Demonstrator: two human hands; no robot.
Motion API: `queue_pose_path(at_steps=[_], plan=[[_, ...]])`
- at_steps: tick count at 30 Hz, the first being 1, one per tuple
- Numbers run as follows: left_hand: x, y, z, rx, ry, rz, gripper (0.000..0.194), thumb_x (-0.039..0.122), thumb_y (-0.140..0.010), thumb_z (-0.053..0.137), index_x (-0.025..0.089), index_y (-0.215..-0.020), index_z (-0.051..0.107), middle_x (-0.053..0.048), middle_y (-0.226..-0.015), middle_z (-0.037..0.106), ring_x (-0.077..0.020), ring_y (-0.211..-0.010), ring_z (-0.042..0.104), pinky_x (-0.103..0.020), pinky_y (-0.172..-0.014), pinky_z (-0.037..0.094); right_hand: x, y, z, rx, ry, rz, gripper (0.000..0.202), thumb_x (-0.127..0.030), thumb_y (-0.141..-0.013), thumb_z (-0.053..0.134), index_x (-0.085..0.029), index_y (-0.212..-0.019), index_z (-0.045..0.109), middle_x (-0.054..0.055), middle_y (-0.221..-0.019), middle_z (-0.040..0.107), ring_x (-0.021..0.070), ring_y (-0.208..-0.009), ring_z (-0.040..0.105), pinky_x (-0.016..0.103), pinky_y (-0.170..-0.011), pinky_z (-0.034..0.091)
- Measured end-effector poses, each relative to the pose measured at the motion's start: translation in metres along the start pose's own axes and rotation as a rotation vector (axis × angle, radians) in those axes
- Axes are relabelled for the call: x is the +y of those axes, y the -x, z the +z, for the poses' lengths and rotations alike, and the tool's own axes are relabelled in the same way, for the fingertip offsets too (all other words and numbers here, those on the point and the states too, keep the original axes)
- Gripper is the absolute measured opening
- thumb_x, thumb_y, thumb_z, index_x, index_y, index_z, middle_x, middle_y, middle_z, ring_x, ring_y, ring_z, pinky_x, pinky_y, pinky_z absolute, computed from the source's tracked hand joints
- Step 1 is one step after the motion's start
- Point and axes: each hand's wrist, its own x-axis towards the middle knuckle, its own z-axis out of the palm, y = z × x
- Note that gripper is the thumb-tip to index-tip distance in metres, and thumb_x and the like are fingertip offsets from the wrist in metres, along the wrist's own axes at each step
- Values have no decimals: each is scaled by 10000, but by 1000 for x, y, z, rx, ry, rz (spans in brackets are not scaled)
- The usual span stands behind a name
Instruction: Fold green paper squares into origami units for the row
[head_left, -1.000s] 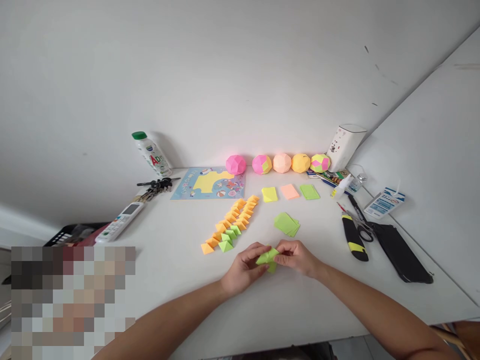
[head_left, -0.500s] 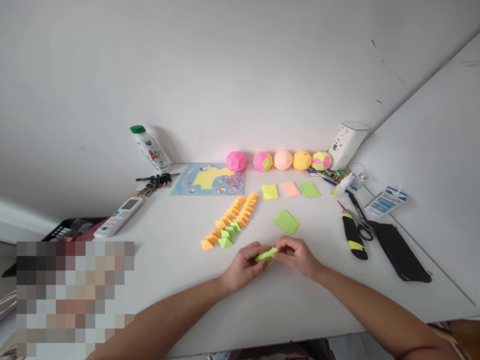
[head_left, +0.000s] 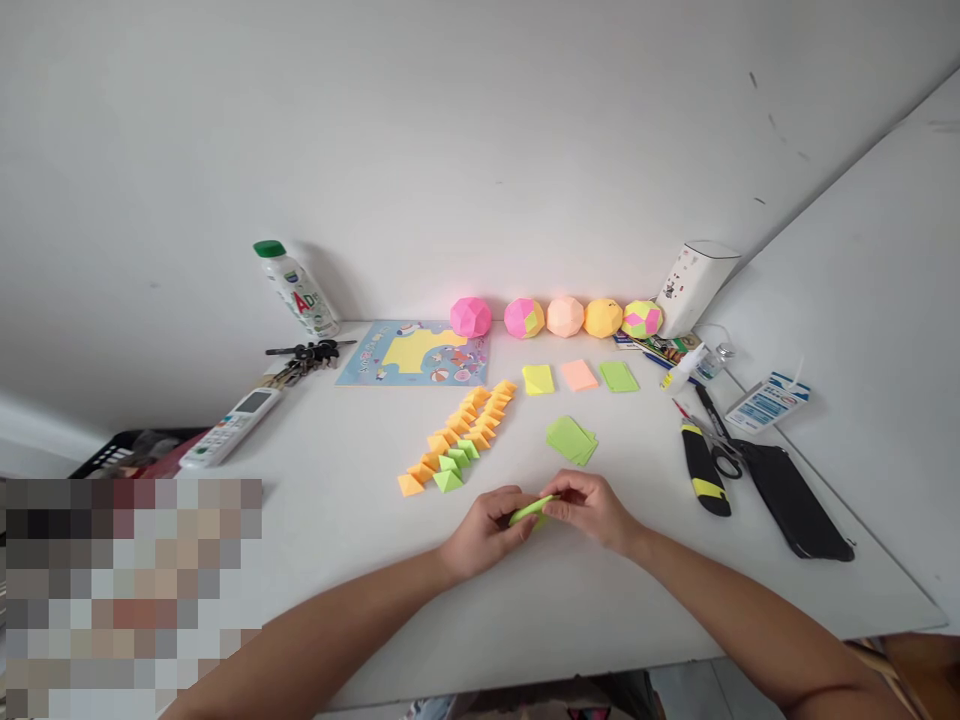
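A folded green paper is pinched between both hands, just above the table's near middle. My left hand is closed on its left end, thumb in front. The fingers of my right hand grip the right end. Behind the hands lies a small fanned pile of green paper sheets. To the left, two slanting rows of folded paper pieces stand on the table, mostly orange with several green ones at the near end. Fingers partly hide the paper being held.
Faceted paper balls line the wall, with yellow, pink and green note pads before them. A bottle, keys and a remote are left. Right are a cutter, scissors, a black pouch and a glue bottle.
The view has shifted slightly. Both hands keep hold of the green paper, which now looks a little narrower between the fingers.
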Motion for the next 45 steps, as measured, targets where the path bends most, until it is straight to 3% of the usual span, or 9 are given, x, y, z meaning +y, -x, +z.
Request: queue_pose_path(at_steps=[10, 22, 30, 34, 45], plan=[[-1, 2, 5, 7, 46, -2, 334, 349, -828, 520, 139, -1065, 625, -67, -811, 616, -141, -674, 507, -246, -595, 424, -7, -1, 2, 25, -74, 82, 267, -406, -672, 721, -158, -741, 647, 1, -662, 577, 120, -607, 498, 256, -567, 410], [1, 2, 2, -39, -24, 44, 305, 323, -877, 436, 126, -964, 651, -41, -729, 582, -120, -637, 473, -231, -585, 400, -2, 0, 3, 31, -155, 145, 249, -383, -656, 739, -154, -707, 657, -17, -630, 543, 84, -532, 418, 231, -491, 330], [-6, 3, 6, 34, 53, -1, 400, 320, -815, 541, 149, -1178, 546, -96, -960, 634, -172, -778, 565, -273, -669, 470, -2, -1, 3, 53, -181, 139, 224, -371, -640, 751, -172, -720, 688, -8, -661, 566, 85, -521, 422, 237, -478, 339], [-5, 2, 4, 9, -31, 31, 303, 308, -842, 508, 168, -1088, 617, -70, -873, 629, -163, -767, 556, -264, -675, 457, -1, -1, 3, 69, -194, 139, 214, -363, -634, 754, -176, -717, 692, -16, -655, 550, 78, -500, 415, 239, -464, 342], [0, 1, 3, -40, -44, 22, 301, 321, -867, 454, 154, -1032, 643, -48, -818, 622, -134, -687, 506, -235, -618, 424, -2, 0, 3, 60, -117, 134, 215, -368, -695, 712, -159, -682, 661, -20, -623, 534, 80, -497, 409, 234, -461, 320]])
